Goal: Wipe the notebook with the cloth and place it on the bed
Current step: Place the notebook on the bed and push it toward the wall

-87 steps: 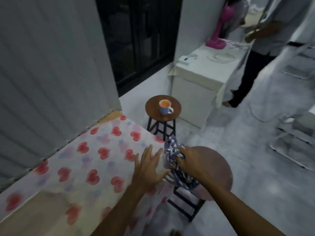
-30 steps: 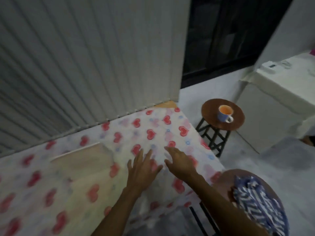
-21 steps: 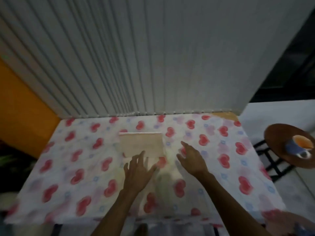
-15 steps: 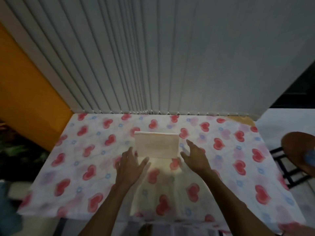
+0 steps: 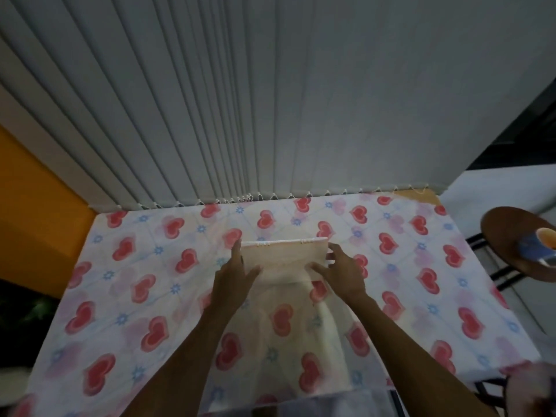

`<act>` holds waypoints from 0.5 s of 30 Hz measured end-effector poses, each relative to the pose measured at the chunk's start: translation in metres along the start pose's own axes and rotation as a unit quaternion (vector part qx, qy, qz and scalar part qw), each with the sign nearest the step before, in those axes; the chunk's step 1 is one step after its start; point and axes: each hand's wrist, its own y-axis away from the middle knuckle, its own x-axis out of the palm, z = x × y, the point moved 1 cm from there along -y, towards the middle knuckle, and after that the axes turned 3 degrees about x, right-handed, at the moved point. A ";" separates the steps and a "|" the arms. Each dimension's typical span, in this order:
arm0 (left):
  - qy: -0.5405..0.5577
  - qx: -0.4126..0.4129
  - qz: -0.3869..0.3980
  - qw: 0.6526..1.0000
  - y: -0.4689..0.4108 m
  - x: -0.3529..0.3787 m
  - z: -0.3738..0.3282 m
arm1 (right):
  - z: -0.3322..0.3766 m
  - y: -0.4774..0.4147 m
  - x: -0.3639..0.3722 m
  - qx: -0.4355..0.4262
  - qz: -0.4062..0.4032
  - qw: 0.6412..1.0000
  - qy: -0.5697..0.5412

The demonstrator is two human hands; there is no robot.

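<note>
Notebook (image 5: 284, 256) is flat on the bed (image 5: 135, 296) near the blinds (image 5: 240, 115). Left hand (image 5: 233, 281) and right hand (image 5: 340, 273) reach its sides, fingers spread, gripping nothing yet. Looks like the pickup step; next they need to pinch both edges and lift.

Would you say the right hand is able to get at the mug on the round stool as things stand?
Probably not without a shift: the right hand is at the notebook mid-bed, while the mug sits on the stool beyond the bed's right edge. Nothing blocks the way.
</note>
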 end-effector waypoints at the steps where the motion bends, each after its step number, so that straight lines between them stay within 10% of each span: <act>1: 0.009 0.003 -0.004 1.000 -0.002 0.001 0.000 | 0.001 0.000 0.001 0.000 -0.010 1.000 0.003; 15: 0.008 0.051 -0.030 0.998 -0.026 -0.007 0.002 | 0.015 -0.005 0.002 -0.042 -0.088 0.995 0.002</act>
